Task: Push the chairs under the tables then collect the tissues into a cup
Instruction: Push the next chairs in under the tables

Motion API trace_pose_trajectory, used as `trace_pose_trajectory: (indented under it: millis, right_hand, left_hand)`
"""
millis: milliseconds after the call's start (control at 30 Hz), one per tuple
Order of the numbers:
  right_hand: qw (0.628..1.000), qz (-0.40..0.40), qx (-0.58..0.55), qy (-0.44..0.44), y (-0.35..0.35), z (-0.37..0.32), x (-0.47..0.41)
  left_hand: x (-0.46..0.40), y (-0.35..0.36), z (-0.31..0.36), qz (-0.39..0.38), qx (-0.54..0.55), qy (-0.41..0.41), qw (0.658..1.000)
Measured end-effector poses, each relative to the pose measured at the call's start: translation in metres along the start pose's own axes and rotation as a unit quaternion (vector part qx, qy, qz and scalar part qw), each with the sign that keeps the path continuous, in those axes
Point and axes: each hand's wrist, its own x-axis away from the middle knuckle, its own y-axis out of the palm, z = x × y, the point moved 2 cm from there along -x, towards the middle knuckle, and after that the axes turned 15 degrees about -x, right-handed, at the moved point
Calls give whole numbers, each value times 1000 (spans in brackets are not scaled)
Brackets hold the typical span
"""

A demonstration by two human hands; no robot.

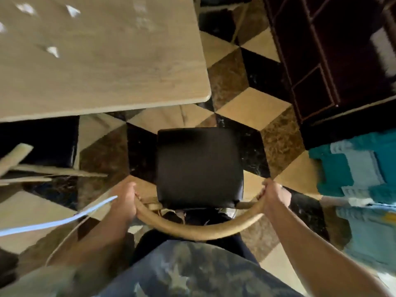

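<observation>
From the head view, your left hand [125, 200] and right hand [273, 195] each grip an end of the curved wooden backrest [199, 231] of the chair [199, 166], fingers curled round the rail. The black seat lies at 12 o'clock from your grip, clear of the table [102, 67], whose near edge sits at 11 o'clock, so the seat looks to need steering forward and leftward. Neither hand is nearer. Small white tissues [72, 10] lie scattered on the tabletop; no cup shows.
</observation>
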Motion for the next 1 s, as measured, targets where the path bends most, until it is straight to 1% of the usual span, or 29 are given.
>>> trace_pose_trajectory:
  millis: [33, 133, 200, 300, 367, 433, 500, 600, 667, 733, 767, 867, 933, 1000]
  right_hand:
    - [999, -24, 24, -10, 19, -3, 13]
    - [993, -77, 61, -69, 69, -17, 46]
    - [988, -101, 76, -86, 96, -25, 60]
    - [985, -113, 89, -94, 125, -25, 79]
    - [985, -115, 90, -95, 129, -24, 83]
    - [984, -123, 89, -93, 129, -23, 86]
    - [984, -130, 87, -87, 131, -21, 88]
    - [987, -124, 73, -73, 137, -14, 103]
    - [989, -119, 60, -66, 145, -6, 113]
    - [989, -125, 58, -53, 152, 7, 121]
    - [990, -126, 56, -42, 154, 14, 124]
    - [991, -120, 51, -22, 165, 38, 131]
    - [991, -120, 47, -20, 175, 52, 137]
    - [992, -121, 47, -12, 191, 66, 139]
  left_hand:
    - [-6, -18, -11, -2, 34, -9, 999]
    - [-17, -55, -34, -11, 72, -44, 996]
    - [-21, -68, -35, 7, 90, -62, 994]
    - [-39, -83, -33, 30, 147, -103, 983]
    - [-42, -88, -26, 24, 164, -96, 982]
    - [-46, -93, -20, 8, 166, -87, 982]
    - [-46, -101, -14, 11, 173, -95, 980]
    - [-52, -117, 1, -17, 153, -57, 986]
    - [-58, -132, 11, 7, 151, -40, 988]
    - [-64, -149, 16, 55, 130, -43, 989]
    - [-68, -156, 18, 66, 121, -46, 989]
    - [-81, -175, 24, 70, 119, -38, 990]
    - [-96, -187, 29, 85, 105, -51, 990]
    - [-113, -196, 36, 75, 97, -64, 990]
